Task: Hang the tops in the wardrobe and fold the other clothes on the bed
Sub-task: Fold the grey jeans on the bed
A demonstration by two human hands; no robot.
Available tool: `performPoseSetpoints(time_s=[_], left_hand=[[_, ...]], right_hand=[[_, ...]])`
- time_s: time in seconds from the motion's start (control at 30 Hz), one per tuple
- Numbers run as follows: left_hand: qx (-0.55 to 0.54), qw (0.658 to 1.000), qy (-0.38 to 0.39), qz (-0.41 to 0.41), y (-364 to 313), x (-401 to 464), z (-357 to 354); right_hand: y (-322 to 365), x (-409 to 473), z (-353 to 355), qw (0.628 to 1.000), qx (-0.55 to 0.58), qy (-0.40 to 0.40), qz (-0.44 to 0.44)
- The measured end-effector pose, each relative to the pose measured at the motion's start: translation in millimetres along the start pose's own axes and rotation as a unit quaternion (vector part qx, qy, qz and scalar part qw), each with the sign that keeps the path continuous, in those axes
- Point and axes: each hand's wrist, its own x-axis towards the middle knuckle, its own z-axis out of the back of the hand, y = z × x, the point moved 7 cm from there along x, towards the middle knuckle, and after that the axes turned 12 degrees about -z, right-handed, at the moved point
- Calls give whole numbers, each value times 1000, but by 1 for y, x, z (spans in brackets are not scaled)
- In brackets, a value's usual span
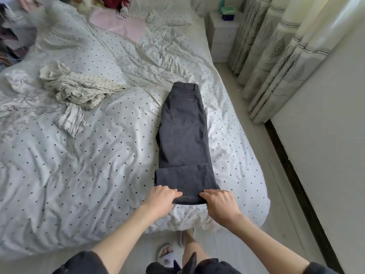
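Item: dark grey denim jeans [184, 135], laid lengthwise on the right side of a bed [98, 165] covered by a white quilt with small black dots. The waistband lies at the far end, a back pocket faces up, and the legs lie one over the other. The leg ends are folded back over the trousers at the near end, forming a doubled band near the foot of the bed.

Left hand [161, 200]: fingers curled over the left corner of the near fold, gripping the denim.

Right hand [219, 203]: fingers curled over the right corner of the same fold, gripping it. Both hands sit side by side on the fold, a short stretch of denim between them.

Other clothes on the bed: a crumpled cream garment with dark dots [79, 88], left of the jeans and well apart from them; a rumpled white patterned garment [29, 105] touching it on the left; a flat pale pink garment [120, 24] near the head of the bed.

Surroundings: white bedside cabinet [222, 36] beside the head of the bed; leaf-patterned curtains [276, 52] along the right wall; pale floor [246, 115].
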Motion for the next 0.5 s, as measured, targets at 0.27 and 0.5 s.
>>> performPoseSetpoints(time_s=[0.27,0.5], left_hand=[[-12,999,-35,14,28,34,61],[20,970,-236,54,74,89,110]], right_hand=[[-25,49,29,998,48,-17,-40],[-62,154,45,985,131,43,-105]])
